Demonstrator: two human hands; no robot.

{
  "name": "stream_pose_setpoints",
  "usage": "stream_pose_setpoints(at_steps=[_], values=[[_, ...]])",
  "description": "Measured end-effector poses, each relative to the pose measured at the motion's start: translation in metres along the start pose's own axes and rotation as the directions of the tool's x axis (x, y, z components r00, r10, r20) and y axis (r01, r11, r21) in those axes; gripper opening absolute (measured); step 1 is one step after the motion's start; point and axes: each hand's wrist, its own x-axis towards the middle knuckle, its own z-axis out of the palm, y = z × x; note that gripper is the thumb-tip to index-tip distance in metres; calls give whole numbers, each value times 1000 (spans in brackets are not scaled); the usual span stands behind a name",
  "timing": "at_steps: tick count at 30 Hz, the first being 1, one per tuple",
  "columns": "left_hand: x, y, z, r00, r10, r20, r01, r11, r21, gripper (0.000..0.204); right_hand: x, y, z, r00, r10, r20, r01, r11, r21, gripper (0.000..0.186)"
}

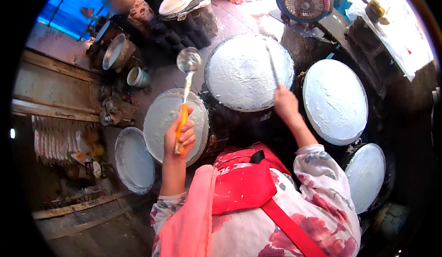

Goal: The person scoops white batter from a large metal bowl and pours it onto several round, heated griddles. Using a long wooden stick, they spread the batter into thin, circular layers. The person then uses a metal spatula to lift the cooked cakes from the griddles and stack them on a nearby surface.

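Note:
My left hand [183,135] is closed around the orange handle of a ladle [189,61]. Its metal bowl points up and away, smeared with white batter, above the round pan at the left [159,112], which has a pale layer on it. My right hand [286,102] grips a long thin stick [271,63], slightly blurred, perhaps a narrow spatula. That stick reaches over the right part of the middle round pan [244,75], whose top is spread with lumpy white batter. Whether its tip touches the batter I cannot tell.
Two more white-coated pans [335,101] [367,176] stand to the right. A basin of whitish liquid [134,160] is at the lower left. A fan [305,2] and stacked flat sheets [176,2] stand at the back. Another person [139,10] is at the far left, near a white bucket [137,77].

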Motion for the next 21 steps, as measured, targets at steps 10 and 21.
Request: stream_pose_setpoints(at_steps=[10,21], values=[[-63,20,22,972,186,-146,-189,982,-4,41,-12,-26,0,871,-228,436,334,924,-186,17],[-175,37,-31,841,469,-270,-482,876,20,39,3,3,-3,955,-172,243,190,980,-56,27]])
